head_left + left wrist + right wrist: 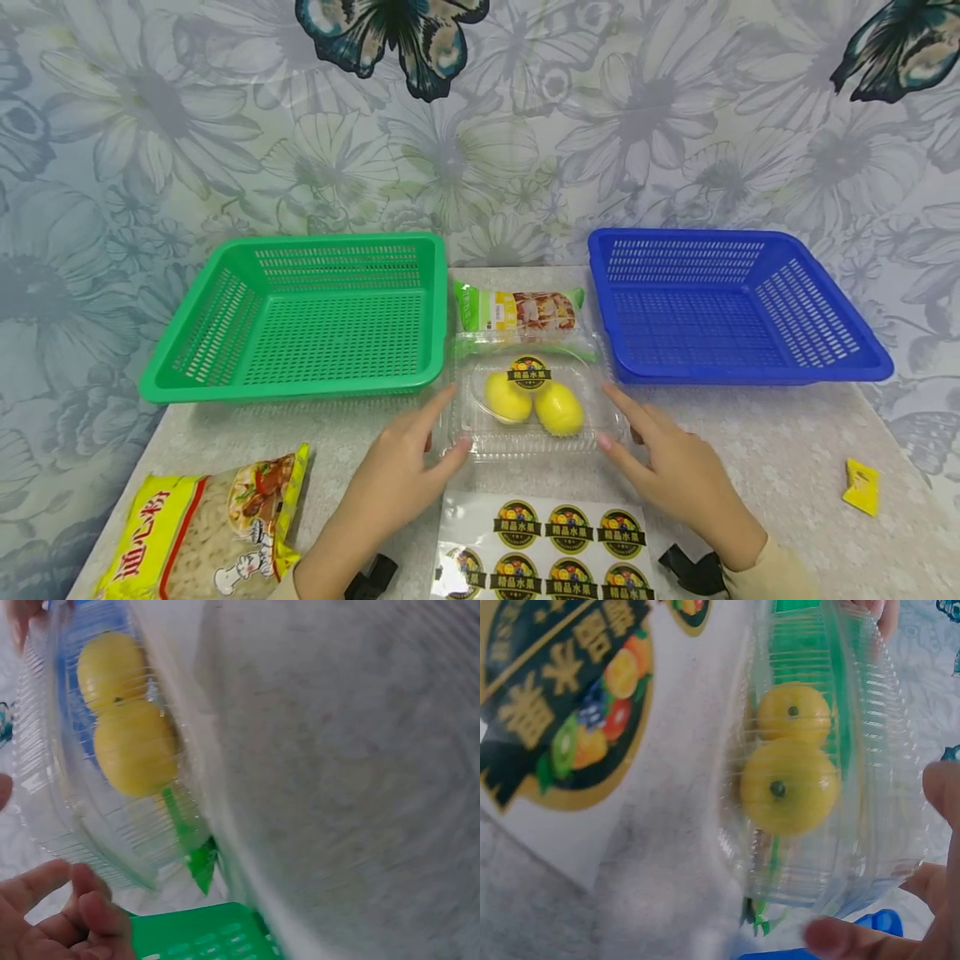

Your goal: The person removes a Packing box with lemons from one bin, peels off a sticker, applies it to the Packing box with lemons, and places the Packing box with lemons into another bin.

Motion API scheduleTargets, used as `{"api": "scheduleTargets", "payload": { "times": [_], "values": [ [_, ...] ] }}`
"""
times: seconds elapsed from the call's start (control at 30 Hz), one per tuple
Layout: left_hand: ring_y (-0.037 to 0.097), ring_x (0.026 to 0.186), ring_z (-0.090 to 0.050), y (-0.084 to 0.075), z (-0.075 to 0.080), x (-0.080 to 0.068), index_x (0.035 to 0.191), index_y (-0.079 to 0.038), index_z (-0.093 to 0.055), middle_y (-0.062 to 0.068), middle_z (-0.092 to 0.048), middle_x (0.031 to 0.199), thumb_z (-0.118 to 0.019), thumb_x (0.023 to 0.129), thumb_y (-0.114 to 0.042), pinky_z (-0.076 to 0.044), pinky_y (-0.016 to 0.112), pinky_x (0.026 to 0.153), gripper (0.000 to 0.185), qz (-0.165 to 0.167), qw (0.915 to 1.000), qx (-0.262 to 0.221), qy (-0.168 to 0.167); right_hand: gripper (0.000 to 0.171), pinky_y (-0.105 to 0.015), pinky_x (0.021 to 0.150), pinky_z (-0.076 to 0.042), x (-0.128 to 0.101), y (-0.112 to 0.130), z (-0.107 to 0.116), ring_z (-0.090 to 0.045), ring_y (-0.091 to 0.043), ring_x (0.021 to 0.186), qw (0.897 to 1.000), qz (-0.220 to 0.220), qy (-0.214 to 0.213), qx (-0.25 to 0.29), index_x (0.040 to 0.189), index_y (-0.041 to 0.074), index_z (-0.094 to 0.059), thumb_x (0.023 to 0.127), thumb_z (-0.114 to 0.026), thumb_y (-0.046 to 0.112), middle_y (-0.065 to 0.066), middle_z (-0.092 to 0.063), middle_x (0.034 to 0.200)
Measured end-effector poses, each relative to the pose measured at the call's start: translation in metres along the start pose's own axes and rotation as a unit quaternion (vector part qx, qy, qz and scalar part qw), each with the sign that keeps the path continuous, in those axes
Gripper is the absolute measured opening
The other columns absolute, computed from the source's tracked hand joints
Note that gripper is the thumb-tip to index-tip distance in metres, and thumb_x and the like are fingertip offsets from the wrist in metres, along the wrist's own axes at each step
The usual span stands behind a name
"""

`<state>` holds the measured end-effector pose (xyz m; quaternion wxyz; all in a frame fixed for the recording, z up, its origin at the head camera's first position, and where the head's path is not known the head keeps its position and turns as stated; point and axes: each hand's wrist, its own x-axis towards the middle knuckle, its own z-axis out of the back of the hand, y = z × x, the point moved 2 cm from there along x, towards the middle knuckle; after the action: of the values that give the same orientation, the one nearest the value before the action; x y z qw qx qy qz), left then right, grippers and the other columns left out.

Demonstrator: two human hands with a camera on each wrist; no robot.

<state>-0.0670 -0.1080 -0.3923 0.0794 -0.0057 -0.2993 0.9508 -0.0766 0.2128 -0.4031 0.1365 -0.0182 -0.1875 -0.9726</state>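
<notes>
A clear plastic clamshell box (pixel 470 408) with its lid down stands mid-table, holding two yellow lemon-like fruits (pixel 559 408). A round fruit sticker (pixel 528 373) is on its lid. At the box's left side is my left hand (pixel 405 467), index finger and thumb extended along the edge. My right hand (pixel 671 471) mirrors it at the right side, thumb by the near corner. Neither hand grips the box; light contact at the fingertips cannot be ruled out. Both wrist views show the fruits (pixel 136 748) through the ribbed wall.
A sticker sheet (pixel 468 525) lies in front of the box. Behind it is a green-ended food packet (pixel 536 310). A green basket (pixel 337 333) stands left, a blue basket (pixel 682 325) right. A yellow food bag (pixel 210 525) lies front left, a small yellow packet (pixel 862 487) far right.
</notes>
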Motion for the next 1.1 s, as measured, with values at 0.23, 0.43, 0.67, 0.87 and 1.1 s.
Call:
{"api": "scheduleTargets", "payload": {
  "times": [0.23,0.43,0.67,0.87,1.1],
  "values": [
    [0.010,0.085,-0.058,0.010,-0.007,0.002,0.156,-0.045,-0.018,-0.002,-0.065,0.101,-0.066,0.089,-0.057,-0.053,0.035,0.073,0.084,0.007,0.9991,-0.013,0.040,0.077,-0.051,0.066,-0.056,0.001,-0.007,-0.009,-0.071,-0.036,0.095,0.999,-0.004,0.024,0.039,0.158,0.038,-0.020,0.094,-0.059,0.056,-0.014,-0.066,0.129],
    [0.026,0.109,-0.064,0.016,-0.015,0.003,0.156,-0.048,-0.003,0.009,-0.056,0.142,-0.055,0.096,-0.057,-0.052,0.053,0.095,0.080,0.008,0.9940,-0.075,0.079,0.083,-0.032,0.051,-0.048,0.003,-0.010,-0.014,-0.059,-0.013,0.057,0.997,-0.002,0.034,0.067,0.159,0.037,-0.016,0.092,-0.063,0.054,0.002,-0.064,0.075],
    [0.019,0.096,-0.058,0.016,-0.026,0.011,0.155,-0.049,0.004,0.004,-0.045,0.151,-0.047,0.102,-0.050,-0.052,0.046,0.085,0.073,0.003,0.9866,-0.136,0.090,0.085,-0.022,0.046,-0.036,0.004,-0.013,-0.017,-0.040,0.000,0.049,0.996,-0.002,0.027,0.091,0.158,0.036,-0.021,0.089,-0.068,0.052,0.013,-0.046,0.060],
    [0.039,0.131,-0.051,0.010,-0.033,0.013,0.156,-0.049,0.001,0.008,-0.034,0.160,-0.039,0.104,-0.052,-0.044,0.059,0.105,0.065,0.015,0.9821,-0.173,0.074,0.083,-0.022,0.047,-0.035,0.003,-0.011,-0.016,-0.039,-0.001,0.051,0.995,-0.004,0.031,0.096,0.157,0.038,-0.023,0.089,-0.068,0.052,0.012,-0.046,0.062],
    [0.041,0.146,-0.032,0.001,-0.037,0.009,0.152,-0.055,0.004,0.005,-0.017,0.165,-0.037,0.104,-0.053,-0.026,0.064,0.115,0.063,0.037,0.9790,-0.188,0.071,0.082,-0.022,0.048,-0.037,0.001,-0.013,-0.015,-0.041,0.000,0.052,0.994,0.002,0.034,0.108,0.157,0.039,-0.022,0.090,-0.069,0.048,0.013,-0.048,0.063]
  ]
}}
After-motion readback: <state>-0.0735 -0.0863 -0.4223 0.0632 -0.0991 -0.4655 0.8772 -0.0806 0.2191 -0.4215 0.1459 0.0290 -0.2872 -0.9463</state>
